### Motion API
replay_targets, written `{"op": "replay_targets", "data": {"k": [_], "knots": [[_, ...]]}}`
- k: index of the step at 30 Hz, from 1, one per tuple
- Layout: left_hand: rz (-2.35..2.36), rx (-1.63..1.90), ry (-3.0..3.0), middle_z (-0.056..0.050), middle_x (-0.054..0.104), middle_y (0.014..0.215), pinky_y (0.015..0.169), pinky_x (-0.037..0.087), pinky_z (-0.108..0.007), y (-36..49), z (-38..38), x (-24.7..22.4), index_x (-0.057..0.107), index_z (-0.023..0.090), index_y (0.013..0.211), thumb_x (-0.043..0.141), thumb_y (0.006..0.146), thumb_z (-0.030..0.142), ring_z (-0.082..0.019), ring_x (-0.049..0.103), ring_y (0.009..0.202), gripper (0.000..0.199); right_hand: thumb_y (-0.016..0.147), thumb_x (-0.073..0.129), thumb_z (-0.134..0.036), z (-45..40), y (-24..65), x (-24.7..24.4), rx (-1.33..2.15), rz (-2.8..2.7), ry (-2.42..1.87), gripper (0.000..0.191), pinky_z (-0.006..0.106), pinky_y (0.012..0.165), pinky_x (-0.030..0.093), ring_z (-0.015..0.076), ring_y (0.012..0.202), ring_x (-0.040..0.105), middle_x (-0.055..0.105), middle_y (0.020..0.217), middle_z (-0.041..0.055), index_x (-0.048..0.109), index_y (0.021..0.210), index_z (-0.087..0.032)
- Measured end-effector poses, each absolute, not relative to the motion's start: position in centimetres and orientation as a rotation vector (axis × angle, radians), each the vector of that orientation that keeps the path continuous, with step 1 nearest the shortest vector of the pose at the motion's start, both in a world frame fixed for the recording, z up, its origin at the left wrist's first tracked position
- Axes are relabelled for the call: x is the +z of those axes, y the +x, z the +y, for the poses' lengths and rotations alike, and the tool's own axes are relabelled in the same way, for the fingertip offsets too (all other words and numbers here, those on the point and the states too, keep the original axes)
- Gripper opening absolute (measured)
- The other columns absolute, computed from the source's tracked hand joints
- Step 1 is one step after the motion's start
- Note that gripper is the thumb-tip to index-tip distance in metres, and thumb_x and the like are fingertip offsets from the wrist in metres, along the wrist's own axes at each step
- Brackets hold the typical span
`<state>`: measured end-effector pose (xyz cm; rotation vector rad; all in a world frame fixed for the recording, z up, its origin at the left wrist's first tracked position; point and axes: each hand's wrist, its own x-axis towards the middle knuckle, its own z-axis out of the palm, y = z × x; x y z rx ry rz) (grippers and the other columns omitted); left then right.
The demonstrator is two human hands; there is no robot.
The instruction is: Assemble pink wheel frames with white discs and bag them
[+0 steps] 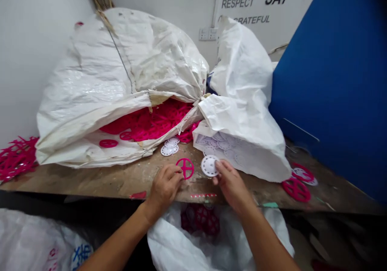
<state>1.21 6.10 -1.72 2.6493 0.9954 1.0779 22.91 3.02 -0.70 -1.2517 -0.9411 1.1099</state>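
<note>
A pink spoked ring (189, 169) is pinched at its left edge by my left hand (165, 184), above the front of the brown table. Beside it on the right, my right hand (231, 182) grips a white plastic disc (209, 165) with small slots around its rim. The two pieces are apart. Behind my left hand lies a small pile of white discs (169, 146). More white discs (222, 141) show inside the mouth of the white sack (242, 113) on the right.
A large white sack (90, 69) of pink pieces (151, 121) lies open on the table (115, 178). Below the table edge hangs an open bag (178, 242) holding pink and white pieces. A blue panel (329, 85) stands right, near loose pink rings (296, 189). Pink scraps (18, 158) lie left.
</note>
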Motion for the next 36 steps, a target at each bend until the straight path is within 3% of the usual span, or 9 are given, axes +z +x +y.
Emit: {"op": "replay_targets", "data": {"k": [4,10,13,17,21,24,28,33,36], "knots": [[0.937,1.120,2.180,-0.009,0.057,0.118,0.099,0.040,-0.045,3.7,3.5,-1.4,0.063,0.021,0.091,0.055,0.085,0.017,-0.027,0.048,0.118,0.011,0.075,0.064,-0.046,1.7,22.1,-0.2,1.418,-0.909,-1.106,0.030,0.019,0.042,0.029,0.0062,0.041,0.042,0.057,0.064,-0.0039,0.049,0.078,-0.019],[0.816,0.808,0.995,-0.011,0.062,0.112,0.076,0.055,-0.035,6.5,2.4,-0.4,0.038,0.022,0.131,0.061,0.082,0.035,-0.022,0.064,0.093,0.056,0.080,0.058,-0.044,0.5,22.6,-1.3,1.135,-0.957,-1.259,0.026,0.020,0.040,0.032,0.0077,0.041,0.043,0.060,0.067,-0.0030,0.052,0.089,-0.020],[0.824,0.872,0.965,-0.011,0.062,0.111,0.079,0.054,-0.031,7.3,2.3,-0.7,0.050,0.017,0.122,0.063,0.081,0.038,-0.020,0.062,0.096,0.048,0.085,0.052,-0.039,-0.5,22.0,-1.8,0.750,-1.232,-1.464,0.030,0.028,0.061,0.048,0.0175,0.071,0.062,0.068,0.095,0.0060,0.058,0.108,-0.021],[0.861,0.890,1.041,-0.010,0.061,0.113,0.077,0.056,-0.032,7.6,1.8,-1.7,0.055,0.015,0.118,0.056,0.084,0.044,-0.022,0.061,0.096,0.045,0.090,0.044,-0.030,-1.4,21.5,-2.3,0.461,-1.540,-1.504,0.037,0.039,0.094,0.041,0.0246,0.114,0.054,0.059,0.125,0.0080,0.056,0.125,-0.025],[0.872,0.798,1.163,-0.010,0.063,0.111,0.071,0.057,-0.032,7.0,1.6,-2.2,0.055,0.015,0.121,0.052,0.086,0.046,-0.023,0.062,0.093,0.047,0.089,0.047,-0.032,-1.2,22.1,-2.5,0.705,-1.463,-1.423,0.030,0.031,0.076,0.048,0.0199,0.087,0.063,0.068,0.105,0.0067,0.066,0.111,-0.023],[0.886,0.799,1.346,-0.010,0.063,0.111,0.071,0.057,-0.031,6.6,1.8,-2.2,0.058,0.015,0.119,0.049,0.088,0.044,-0.023,0.062,0.093,0.043,0.085,0.054,-0.035,-0.9,22.4,-2.3,0.934,-1.292,-1.355,0.027,0.023,0.052,0.042,0.0120,0.055,0.053,0.067,0.080,0.0036,0.068,0.102,-0.019],[0.886,0.783,1.337,-0.009,0.063,0.113,0.076,0.055,-0.031,6.6,1.5,-1.9,0.052,0.019,0.125,0.051,0.088,0.039,-0.023,0.062,0.097,0.042,0.086,0.053,-0.036,-0.8,22.4,-1.9,1.040,-1.119,-1.318,0.027,0.021,0.046,0.036,0.0096,0.047,0.044,0.051,0.055,-0.0034,0.065,0.100,-0.017],[0.916,0.735,1.242,-0.009,0.065,0.103,0.070,0.055,-0.028,6.5,0.8,-2.3,0.046,0.019,0.123,0.056,0.084,0.033,-0.020,0.067,0.084,0.042,0.082,0.059,-0.028,-1.7,22.6,-2.0,1.100,-1.268,-1.299,0.033,0.024,0.062,0.045,0.0125,0.067,0.057,0.063,0.089,0.0012,0.055,0.115,-0.022],[0.955,0.736,1.273,-0.008,0.066,0.094,0.065,0.054,-0.027,6.2,0.8,-2.6,0.049,0.017,0.116,0.053,0.085,0.034,-0.018,0.066,0.074,0.036,0.082,0.059,-0.025,-2.2,22.6,-2.0,0.985,-1.415,-1.370,0.032,0.026,0.070,0.046,0.0151,0.077,0.059,0.064,0.091,0.0017,0.054,0.113,-0.022]]}}
